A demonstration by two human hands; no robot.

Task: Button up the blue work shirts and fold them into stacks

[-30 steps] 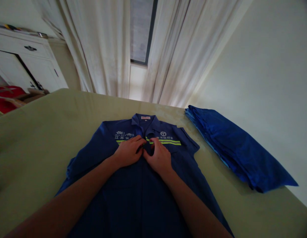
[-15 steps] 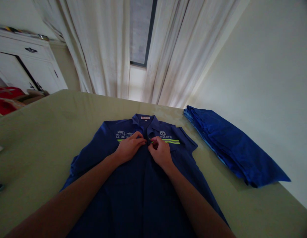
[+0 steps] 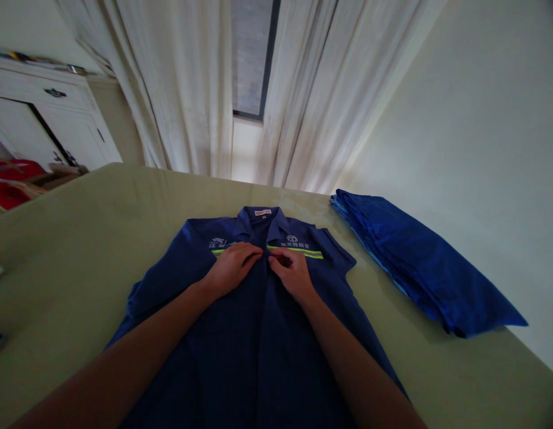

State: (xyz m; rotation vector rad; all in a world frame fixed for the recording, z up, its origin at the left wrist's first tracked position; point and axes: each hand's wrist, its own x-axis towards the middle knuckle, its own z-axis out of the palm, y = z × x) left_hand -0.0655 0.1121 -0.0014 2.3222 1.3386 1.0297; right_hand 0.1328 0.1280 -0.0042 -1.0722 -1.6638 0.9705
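A dark blue work shirt (image 3: 258, 339) with a yellow-green reflective stripe and white chest print lies face up on a pale green bed (image 3: 80, 238), collar pointing away from me. My left hand (image 3: 232, 268) pinches the left edge of the shirt's front opening at chest height. My right hand (image 3: 292, 274) grips the opposite edge right beside it. Fingertips of both hands meet at the placket just below the collar.
A stack of folded bright blue garments (image 3: 419, 262) lies on the bed at the right, next to the wall. White curtains (image 3: 191, 83) and a window are beyond the far edge. A white cabinet (image 3: 48, 119) and red items (image 3: 8, 185) are at the left.
The shirt's open neck has been drawn together under my fingers, so the reflective stripe now runs closer across the chest. Both hands stayed at the placket with only small finger movements.
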